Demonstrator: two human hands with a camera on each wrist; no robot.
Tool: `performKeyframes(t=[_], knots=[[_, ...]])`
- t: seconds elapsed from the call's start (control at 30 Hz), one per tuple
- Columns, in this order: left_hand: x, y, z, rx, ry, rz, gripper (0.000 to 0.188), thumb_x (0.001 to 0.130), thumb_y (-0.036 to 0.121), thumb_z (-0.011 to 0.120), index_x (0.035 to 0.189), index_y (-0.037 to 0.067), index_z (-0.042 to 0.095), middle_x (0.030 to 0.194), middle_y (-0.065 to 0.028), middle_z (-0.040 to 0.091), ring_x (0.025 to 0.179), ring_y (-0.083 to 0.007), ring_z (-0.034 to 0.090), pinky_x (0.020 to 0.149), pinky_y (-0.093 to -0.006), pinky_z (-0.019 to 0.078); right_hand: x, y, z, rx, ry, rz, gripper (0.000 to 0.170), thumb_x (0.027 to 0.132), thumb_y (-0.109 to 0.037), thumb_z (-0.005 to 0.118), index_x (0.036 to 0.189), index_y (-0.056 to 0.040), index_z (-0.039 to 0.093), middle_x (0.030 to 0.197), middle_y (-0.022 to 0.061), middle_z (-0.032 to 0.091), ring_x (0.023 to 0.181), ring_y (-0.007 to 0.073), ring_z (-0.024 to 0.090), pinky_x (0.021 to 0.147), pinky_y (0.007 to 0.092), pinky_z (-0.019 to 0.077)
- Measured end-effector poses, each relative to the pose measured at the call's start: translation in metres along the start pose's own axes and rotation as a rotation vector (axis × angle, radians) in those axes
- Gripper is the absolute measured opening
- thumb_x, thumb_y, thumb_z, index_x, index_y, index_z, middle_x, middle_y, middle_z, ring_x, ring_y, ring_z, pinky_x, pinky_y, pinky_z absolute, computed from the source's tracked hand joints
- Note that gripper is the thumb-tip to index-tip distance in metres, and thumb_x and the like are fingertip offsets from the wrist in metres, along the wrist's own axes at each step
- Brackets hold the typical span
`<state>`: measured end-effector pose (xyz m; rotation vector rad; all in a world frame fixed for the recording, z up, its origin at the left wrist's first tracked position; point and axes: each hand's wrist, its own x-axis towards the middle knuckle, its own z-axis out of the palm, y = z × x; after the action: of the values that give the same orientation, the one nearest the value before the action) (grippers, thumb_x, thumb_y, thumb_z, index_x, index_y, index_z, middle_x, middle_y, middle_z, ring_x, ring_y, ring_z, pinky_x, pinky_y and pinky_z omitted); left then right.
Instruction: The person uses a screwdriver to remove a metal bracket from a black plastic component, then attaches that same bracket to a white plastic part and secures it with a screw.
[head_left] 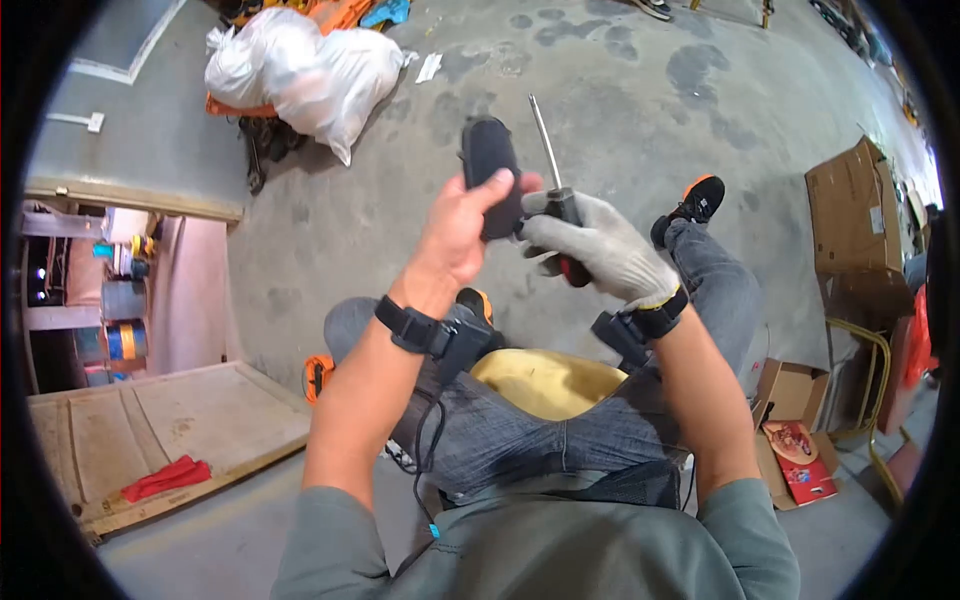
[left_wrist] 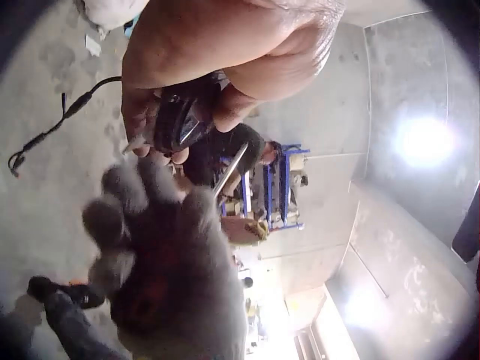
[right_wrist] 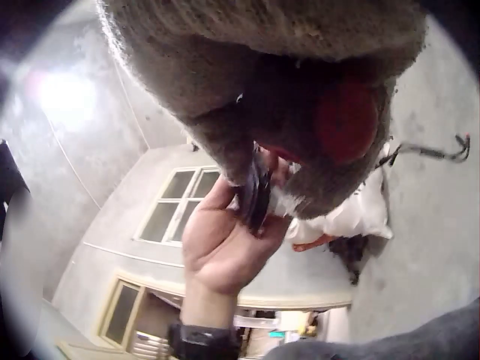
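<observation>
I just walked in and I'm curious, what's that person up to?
A person is holding a black oblong part in their bare left hand. Their right hand, in a pale knitted glove, grips a screwdriver. Right now the screwdriver's tip is apart from the black part.

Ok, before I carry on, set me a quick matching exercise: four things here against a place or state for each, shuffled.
1. screwdriver
2. black oblong device
3. red cloth
4. plastic sacks

A. lying on the wooden panel
B. white and bulging
C. in the bare left hand
D. in the gloved right hand

Pairs: 1-D, 2-C, 3-A, 4-B
</observation>
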<state>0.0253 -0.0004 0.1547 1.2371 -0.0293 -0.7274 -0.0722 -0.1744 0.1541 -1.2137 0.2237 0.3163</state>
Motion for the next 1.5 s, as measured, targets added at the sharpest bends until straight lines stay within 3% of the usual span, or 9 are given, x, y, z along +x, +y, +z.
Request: performKeyframes(t=[0.07, 0.4, 0.53, 0.7, 0.8, 0.93, 1.0, 1.13, 1.5], knots=[[0.006, 0.009, -0.019, 0.001, 0.093, 0.078, 0.031, 0.099, 0.016, 0.060, 0.122, -0.006, 0.057, 0.120, -0.0231, 0.067, 0.107, -0.0298, 0.069, 0.089, -0.0384, 0.0567, 0.012, 0.012, -0.017, -0.020, 0.073, 0.016, 0.038, 0.091, -0.033, 0.070, 0.110, -0.0014, 0.063, 0.084, 0.0046, 0.063, 0.064, 0.0084, 0.058, 0.053, 0.0245, 0.0467], [0.031, 0.010, -0.091, -0.077, 0.119, -0.084, 0.035, 0.102, 0.022, 0.056, 0.123, -0.007, 0.056, 0.111, -0.0221, 0.069, 0.097, -0.0269, 0.070, 0.085, -0.0365, 0.0574, 0.101, 0.193, -0.115, -0.333, 0.180, 0.571, 0.035, 0.092, -0.034, 0.054, 0.095, -0.0005, 0.063, 0.065, 0.0043, 0.053, 0.049, 0.0157, 0.050, 0.046, 0.0324, 0.0408], [0.035, 0.019, -0.095, -0.084, 0.128, -0.109, 0.033, 0.103, 0.022, 0.055, 0.123, -0.005, 0.057, 0.110, -0.0214, 0.069, 0.097, -0.0263, 0.070, 0.084, -0.0364, 0.0568, 0.122, 0.260, -0.128, -0.611, 0.246, 0.656, 0.038, 0.085, -0.035, 0.061, 0.087, 0.0022, 0.069, 0.066, 0.0105, 0.061, 0.053, 0.0181, 0.058, 0.053, 0.0339, 0.0476], [0.043, 0.010, -0.108, -0.139, 0.209, -0.161, 0.028, 0.101, 0.019, 0.059, 0.120, -0.002, 0.058, 0.107, -0.0183, 0.069, 0.095, -0.0240, 0.069, 0.084, -0.0357, 0.0560, 0.144, 0.295, -0.126, -0.652, 0.261, 0.734, 0.049, 0.081, -0.036, 0.065, 0.103, 0.0075, 0.071, 0.077, 0.0186, 0.070, 0.070, 0.0252, 0.070, 0.068, 0.0377, 0.0532], [0.047, 0.010, -0.107, -0.102, 0.246, -0.196, 0.026, 0.096, 0.014, 0.064, 0.116, -0.002, 0.059, 0.104, -0.0156, 0.069, 0.091, -0.0215, 0.067, 0.084, -0.0349, 0.0554, 0.156, 0.325, -0.136, -0.696, 0.255, 0.696, 0.040, 0.085, -0.035, 0.066, 0.095, 0.0043, 0.069, 0.063, 0.0062, 0.059, 0.052, 0.0149, 0.057, 0.051, 0.0311, 0.0459], [0.052, 0.004, -0.102, -0.098, 0.287, -0.246, 0.027, 0.093, 0.013, 0.068, 0.116, 0.001, 0.060, 0.102, -0.0110, 0.070, 0.089, -0.0187, 0.067, 0.079, -0.0340, 0.0539, 0.166, 0.321, -0.134, -0.714, 0.225, 0.723, 0.040, 0.085, -0.035, 0.066, 0.093, 0.0033, 0.070, 0.062, 0.0066, 0.058, 0.051, 0.0159, 0.056, 0.051, 0.0317, 0.0460], [0.053, 0.003, -0.102, -0.123, 0.300, -0.241, 0.026, 0.092, 0.011, 0.069, 0.114, 0.002, 0.060, 0.102, -0.0106, 0.070, 0.089, -0.0187, 0.067, 0.079, -0.0341, 0.0538, 0.167, 0.319, -0.133, -0.716, 0.214, 0.765, 0.049, 0.083, -0.040, 0.063, 0.098, 0.0063, 0.071, 0.078, 0.0253, 0.069, 0.075, 0.0317, 0.071, 0.073, 0.0409, 0.0529], [0.052, 0.000, -0.106, -0.171, 0.328, -0.265, 0.043, 0.091, 0.005, 0.066, 0.132, 0.000, 0.052, 0.105, -0.0121, 0.068, 0.094, -0.0210, 0.066, 0.086, -0.0360, 0.0539, 0.160, 0.334, -0.139, -0.704, 0.240, 0.690, 0.049, 0.084, -0.041, 0.062, 0.098, 0.0057, 0.071, 0.078, 0.0251, 0.068, 0.074, 0.0328, 0.070, 0.072, 0.0419, 0.0523], [0.063, -0.015, -0.112, -0.170, 0.213, -0.162, 0.035, 0.090, 0.003, 0.069, 0.122, -0.002, 0.058, 0.099, -0.0121, 0.068, 0.090, -0.0228, 0.068, 0.081, -0.0355, 0.0559, 0.114, 0.176, -0.103, -0.308, 0.278, 0.574, 0.033, 0.086, -0.025, 0.066, 0.106, 0.0002, 0.069, 0.074, 0.0000, 0.060, 0.065, 0.0094, 0.057, 0.059, 0.0264, 0.0487]])
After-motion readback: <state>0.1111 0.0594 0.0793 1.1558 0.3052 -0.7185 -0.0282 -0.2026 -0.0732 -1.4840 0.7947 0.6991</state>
